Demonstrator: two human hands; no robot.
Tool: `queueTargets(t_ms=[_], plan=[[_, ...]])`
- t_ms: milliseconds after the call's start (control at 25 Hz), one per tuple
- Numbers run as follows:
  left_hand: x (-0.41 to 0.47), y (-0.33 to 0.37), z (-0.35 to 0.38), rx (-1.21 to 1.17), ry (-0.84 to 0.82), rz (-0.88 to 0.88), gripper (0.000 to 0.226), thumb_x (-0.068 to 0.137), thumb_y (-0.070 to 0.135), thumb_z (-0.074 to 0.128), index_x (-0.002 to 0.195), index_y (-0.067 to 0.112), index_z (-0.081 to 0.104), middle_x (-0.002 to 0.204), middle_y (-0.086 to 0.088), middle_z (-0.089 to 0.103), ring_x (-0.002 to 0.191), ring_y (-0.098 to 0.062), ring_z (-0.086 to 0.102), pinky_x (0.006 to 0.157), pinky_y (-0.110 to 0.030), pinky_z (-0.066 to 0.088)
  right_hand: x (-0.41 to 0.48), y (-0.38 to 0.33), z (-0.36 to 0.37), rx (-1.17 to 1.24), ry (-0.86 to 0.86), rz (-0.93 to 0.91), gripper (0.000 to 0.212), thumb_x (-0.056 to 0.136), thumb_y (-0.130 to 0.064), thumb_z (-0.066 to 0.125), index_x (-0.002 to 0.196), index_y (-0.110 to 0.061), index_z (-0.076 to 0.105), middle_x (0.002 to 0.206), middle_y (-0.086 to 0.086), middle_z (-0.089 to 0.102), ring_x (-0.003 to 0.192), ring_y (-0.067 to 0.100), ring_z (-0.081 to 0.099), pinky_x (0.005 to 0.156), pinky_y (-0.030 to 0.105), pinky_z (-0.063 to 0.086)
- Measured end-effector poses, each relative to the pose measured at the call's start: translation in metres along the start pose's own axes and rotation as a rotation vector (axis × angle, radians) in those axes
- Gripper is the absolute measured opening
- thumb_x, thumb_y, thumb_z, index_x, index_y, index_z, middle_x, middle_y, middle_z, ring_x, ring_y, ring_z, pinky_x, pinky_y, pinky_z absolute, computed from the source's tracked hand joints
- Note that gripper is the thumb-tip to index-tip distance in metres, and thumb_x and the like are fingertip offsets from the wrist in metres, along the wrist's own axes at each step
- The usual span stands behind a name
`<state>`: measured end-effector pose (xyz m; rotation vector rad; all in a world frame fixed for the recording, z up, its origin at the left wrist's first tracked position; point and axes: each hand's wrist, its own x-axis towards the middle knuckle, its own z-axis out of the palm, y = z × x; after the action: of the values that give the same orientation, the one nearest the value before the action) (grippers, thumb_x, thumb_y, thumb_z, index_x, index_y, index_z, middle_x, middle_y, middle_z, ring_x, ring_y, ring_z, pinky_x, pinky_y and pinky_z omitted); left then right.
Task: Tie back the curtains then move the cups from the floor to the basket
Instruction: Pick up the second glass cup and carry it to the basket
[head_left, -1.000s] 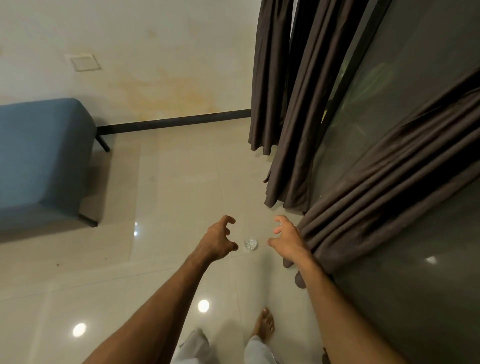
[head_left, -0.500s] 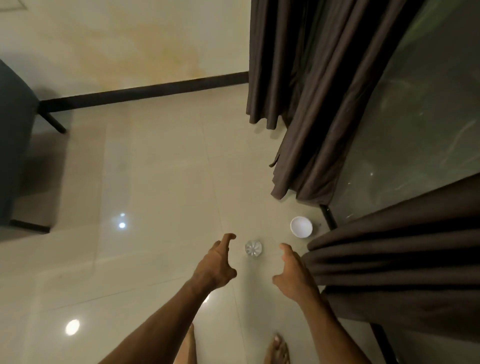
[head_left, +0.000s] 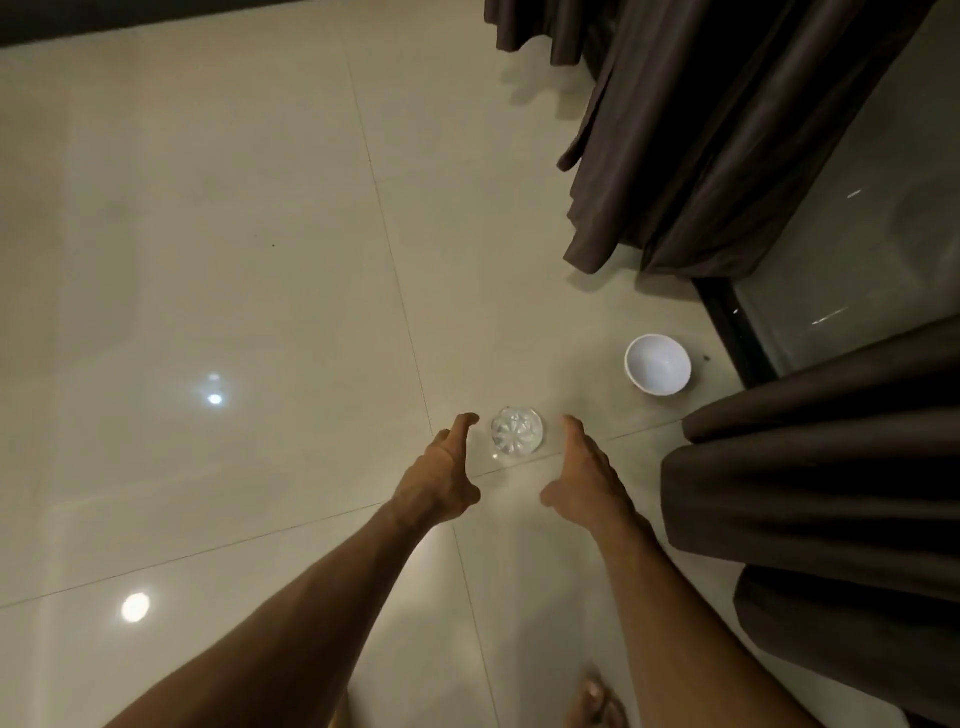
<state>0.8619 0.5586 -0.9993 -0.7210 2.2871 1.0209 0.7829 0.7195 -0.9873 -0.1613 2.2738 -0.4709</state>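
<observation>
Inspecting from the feet outward, we note a bare foot (head_left: 592, 699) on the glossy floor (head_left: 234, 260), close under the arms. Both hands are empty: the left hand (head_left: 441, 478) and right hand (head_left: 587, 478) have fingers spread and loosely curved, flanking the glass (head_left: 517, 434) without touching it. The glass stands upright on the tile between them.

We judge this the main hazard. Clear glass on a reflective floor is hard to read, so a mistimed finger could tip or skid it, and any breakage would land near the bare foot.

The near curtain (head_left: 810, 467) hangs just beside the right forearm, and an arm brushing it could swing the cloth. The white cup (head_left: 657, 364) stands upright beyond, near that curtain's edge, and could be knocked. The far curtain (head_left: 701, 145) hangs well apart from both cups. We see no basket, so the carry route is unknown.
</observation>
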Motion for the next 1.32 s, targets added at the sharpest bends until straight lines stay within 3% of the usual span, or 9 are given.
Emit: queueTargets(t_ms=[280,400,600,800,1000,1160,1320], plan=[[0.099,-0.014,0.041,-0.009,-0.048,0.014,0.094,0.070,0.007,0.079,0.143,0.028,0.025,0.131,-0.012,0.044,0.115,-0.031,0.053,0.093,-0.046,0.051,0.095,0.011,0.031,0.055,-0.021,-0.039,0.106,0.070,-0.001,0.078,0.152,-0.027,0.017,0.146,0.003,0.043,0.129,0.027,0.046,0.097,0.038,0.047],[0.124,-0.016,0.056,0.006,-0.061,0.021,0.091,0.070,0.014,0.081,0.142,0.034,0.028,0.129,-0.008,0.044,0.112,-0.031,0.055,0.095,-0.047,0.050,0.118,0.011,0.038,0.022,-0.066,-0.063,0.102,0.071,0.001,0.079,0.152,-0.027,0.023,0.145,0.005,0.046,0.129,0.027,0.048,0.100,0.037,0.047],[0.126,-0.016,0.053,-0.202,-0.037,0.020,0.085,0.062,0.011,0.086,0.134,0.029,0.045,0.126,-0.007,0.051,0.113,-0.028,0.056,0.098,-0.045,0.049,0.117,0.004,0.027,-0.030,-0.095,-0.086,0.088,0.065,-0.002,0.084,0.140,-0.024,0.044,0.131,0.005,0.059,0.117,0.027,0.057,0.088,0.031,0.049],[0.042,0.029,-0.010,-0.592,-0.118,0.050,0.066,0.065,-0.011,0.074,0.120,0.020,0.056,0.119,-0.012,0.061,0.109,-0.040,0.060,0.084,-0.058,0.054,0.026,-0.036,-0.035,-0.014,-0.090,-0.116,0.088,0.067,-0.005,0.086,0.142,-0.023,0.042,0.132,0.003,0.057,0.121,0.025,0.053,0.094,0.034,0.048],[-0.112,0.129,-0.142,-0.894,-0.201,0.077,0.057,0.059,0.003,0.065,0.113,0.016,0.053,0.107,-0.011,0.057,0.086,-0.031,0.058,0.054,-0.034,0.054,-0.116,-0.117,-0.154,-0.011,-0.076,-0.196,0.085,0.062,-0.010,0.087,0.135,-0.026,0.047,0.122,-0.002,0.063,0.111,0.021,0.058,0.084,0.030,0.051],[-0.225,0.192,-0.236,-0.701,-0.167,0.237,0.070,0.065,-0.012,0.075,0.127,0.003,0.046,0.104,-0.004,0.058,0.081,-0.012,0.062,0.058,-0.023,0.056,-0.226,-0.177,-0.245,0.010,-0.078,-0.266,0.078,0.060,-0.007,0.085,0.128,-0.025,0.053,0.117,-0.003,0.065,0.103,0.020,0.061,0.082,0.032,0.054],[-0.324,0.240,-0.303,-0.615,-0.124,0.282,0.074,0.063,-0.008,0.078,0.127,0.005,0.044,0.108,-0.008,0.057,0.084,-0.016,0.061,0.062,-0.029,0.058,-0.332,-0.219,-0.315,0.024,-0.051,-0.306,0.083,0.061,-0.005,0.085,0.132,-0.026,0.049,0.121,-0.001,0.062,0.107,0.021,0.057,0.085,0.034,0.053]])
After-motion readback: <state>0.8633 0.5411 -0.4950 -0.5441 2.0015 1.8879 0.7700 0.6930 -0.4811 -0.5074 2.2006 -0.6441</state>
